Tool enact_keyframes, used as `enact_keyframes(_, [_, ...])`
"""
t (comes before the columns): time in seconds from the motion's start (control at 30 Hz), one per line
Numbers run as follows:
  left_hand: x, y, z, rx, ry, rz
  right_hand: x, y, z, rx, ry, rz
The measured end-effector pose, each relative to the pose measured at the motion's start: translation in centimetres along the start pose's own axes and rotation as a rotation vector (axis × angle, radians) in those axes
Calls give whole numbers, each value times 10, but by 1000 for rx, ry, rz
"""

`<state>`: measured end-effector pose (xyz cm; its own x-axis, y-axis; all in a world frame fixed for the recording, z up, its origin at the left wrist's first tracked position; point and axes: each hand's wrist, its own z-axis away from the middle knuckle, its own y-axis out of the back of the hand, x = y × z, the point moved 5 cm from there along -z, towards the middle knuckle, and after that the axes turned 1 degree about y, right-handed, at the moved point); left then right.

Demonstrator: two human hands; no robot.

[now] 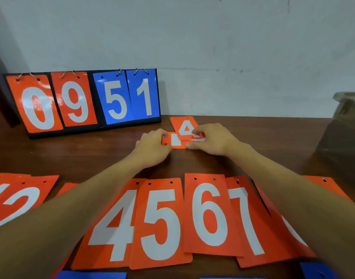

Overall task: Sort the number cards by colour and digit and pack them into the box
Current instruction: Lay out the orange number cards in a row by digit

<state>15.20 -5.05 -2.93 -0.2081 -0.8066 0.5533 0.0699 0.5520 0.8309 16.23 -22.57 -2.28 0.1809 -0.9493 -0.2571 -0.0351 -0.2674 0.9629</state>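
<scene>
A small pile of orange number cards (183,125) lies on the brown table (92,154) near the wall; its top card shows a 4. My left hand (152,147) pinches the pile's left end. My right hand (210,137) grips its right end, fingers curled over the cards. In front of me lies a row of orange cards: 2 (17,200), 4 (112,224), 5 (160,222), 6 (209,214) and 7 (251,220), with more hidden under my right arm. Blue cards (92,275) peek in at the bottom edge.
A black flip scoreboard (84,101) stands against the wall at the back left, showing orange 0 and 9 and blue 5 and 1. A cardboard box (342,133) stands at the right edge of the table. The white wall closes the back.
</scene>
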Motion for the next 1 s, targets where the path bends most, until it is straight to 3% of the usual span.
enact_keyframes(0.13, [1, 0, 3, 35, 48, 50, -20, 5, 10, 107, 210, 340])
enact_keyframes(0.2, [5, -2, 6, 48, 59, -9, -26, 6, 14, 130, 259, 382])
enact_keyframes(0.33, [13, -5, 8, 81, 73, -43, -18, 10, 24, 122, 252, 237])
enact_keyframes(0.67, [28, -13, -6, 92, 425, 651, 2, 10, 42, 60, 158, -213])
enact_keyframes(0.9, [25, -9, 6, 333, 402, 911, -2, 10, 49, 71, 117, -258])
enact_keyframes(1.0, [34, 3, 17, 354, 301, 959, -6, 21, 57, 201, 53, -342])
